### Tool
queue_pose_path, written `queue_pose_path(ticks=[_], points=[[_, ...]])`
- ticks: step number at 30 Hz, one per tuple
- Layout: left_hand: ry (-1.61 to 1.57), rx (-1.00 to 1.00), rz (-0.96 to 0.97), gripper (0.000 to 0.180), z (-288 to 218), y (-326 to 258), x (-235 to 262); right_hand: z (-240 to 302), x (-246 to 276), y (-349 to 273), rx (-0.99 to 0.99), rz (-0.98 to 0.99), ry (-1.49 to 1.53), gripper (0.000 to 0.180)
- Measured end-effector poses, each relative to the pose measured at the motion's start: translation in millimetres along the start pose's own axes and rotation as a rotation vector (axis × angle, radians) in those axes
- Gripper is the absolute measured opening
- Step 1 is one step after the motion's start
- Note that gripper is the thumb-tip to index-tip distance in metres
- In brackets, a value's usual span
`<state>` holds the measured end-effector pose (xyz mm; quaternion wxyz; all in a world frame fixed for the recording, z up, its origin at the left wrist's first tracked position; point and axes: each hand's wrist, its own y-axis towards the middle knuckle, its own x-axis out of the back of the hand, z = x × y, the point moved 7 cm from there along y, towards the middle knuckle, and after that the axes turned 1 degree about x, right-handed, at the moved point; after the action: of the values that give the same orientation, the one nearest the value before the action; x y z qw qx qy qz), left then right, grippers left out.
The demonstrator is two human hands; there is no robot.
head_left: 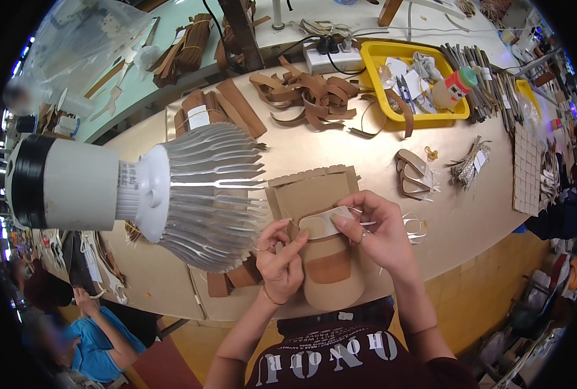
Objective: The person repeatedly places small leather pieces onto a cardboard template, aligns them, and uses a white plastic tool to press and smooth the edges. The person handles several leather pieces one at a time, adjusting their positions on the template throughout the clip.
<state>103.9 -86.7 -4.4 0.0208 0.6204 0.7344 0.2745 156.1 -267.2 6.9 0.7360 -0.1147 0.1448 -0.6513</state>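
— Tan and brown leather is what we have in hand in the head view: a shoe insole [330,272], its rounded end hanging over the near edge of the workbench [470,214], with a darker brown band across its middle.

— And our hands?

— Our left hand [280,256] is closed in a pinch at the insole's left edge, thumb and forefinger pressed together; a thin pale thread seems to run from them, though it's too fine for us to be sure. Our right hand [372,230] lies curled over the top, fingers pressing a pale oval pad [324,222] onto the insole.

— What lies under it?

— A flat cardboard sheet [314,188], just behind the insole. A ribbed metal lamp [139,191] hangs close at our left, covering part of the bench.

— Farther back?

— A heap of brown leather straps [308,94], then a yellow tray [415,81] holding a bottle and scraps. Right of our hands, a few strapped sandal pieces [415,174].
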Motion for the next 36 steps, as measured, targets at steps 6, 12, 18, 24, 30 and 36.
queue_pose_path(ticks=[6,12,18,24,30,36], points=[[0.014,-0.017,-0.001,0.051,2,-1,0,1,-2,1,0.020,0.022,0.015,0.023],[0.012,-0.010,-0.023,0.043,0,-2,1,2,-4,1,0.002,0.018,0.025,0.023],[-0.009,-0.020,-0.107,0.033,1,-4,5,5,-3,0,-0.017,0.019,-0.057,0.023],[0.114,-0.084,-0.057,0.039,-4,-2,6,8,-3,2,-0.019,0.018,-0.079,0.023],[0.255,-0.143,0.055,0.038,-13,0,5,27,-10,-7,0.090,0.042,-0.269,0.032],[0.402,-0.138,0.123,0.046,-18,-1,6,24,-5,-4,0.146,0.076,-0.274,0.030]])
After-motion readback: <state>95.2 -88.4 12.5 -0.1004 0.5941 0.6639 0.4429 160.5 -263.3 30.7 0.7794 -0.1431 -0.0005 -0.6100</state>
